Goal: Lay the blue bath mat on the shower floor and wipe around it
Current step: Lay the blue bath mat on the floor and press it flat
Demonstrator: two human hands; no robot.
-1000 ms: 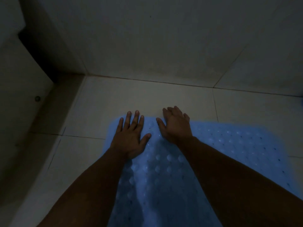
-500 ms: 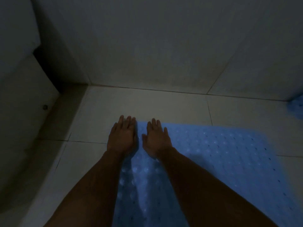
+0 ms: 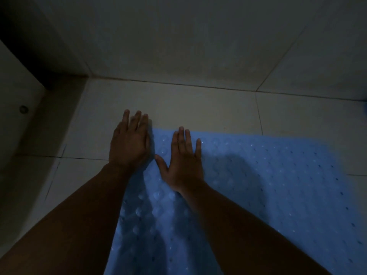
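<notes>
1. Though dimly lit, showed enough to log both hands as empty and splayed flat, palms down, gripping nothing.
2. Logged left hand (image 3: 130, 142) straddling the far-left corner of the blue bath mat (image 3: 268, 185), fingertips out on bare tile of the shower floor (image 3: 198, 112).
3. Logged right hand (image 3: 183, 161) just beside it, fully on the mat, fingers straight, thumb angled out toward the left hand.
4. Found the mat lying on the floor, far edge roughly parallel to the wall (image 3: 198, 46); near end ran out of view at the bottom.
5. Judged the step as pressing the mat down; saw no cloth or wiper for the wiping part.
6. Risks, as judgement:
   - could have left the bumps unseated under the shadowed middle, hence a lifted patch or ripple.
   - could have skated the mat sideways if pushed forward rather than down on smooth tile.
   - could have curled the corner under the left palm, since half off the edge.
7. Noted open tile between far edge and wall, and a wider strip left of the mat up to the dark ledge (image 3: 59, 116); enough room to wipe both sides.
8. Could not tell the right-hand margin or the blue scrap (image 3: 365, 105) at the frame edge.
</notes>
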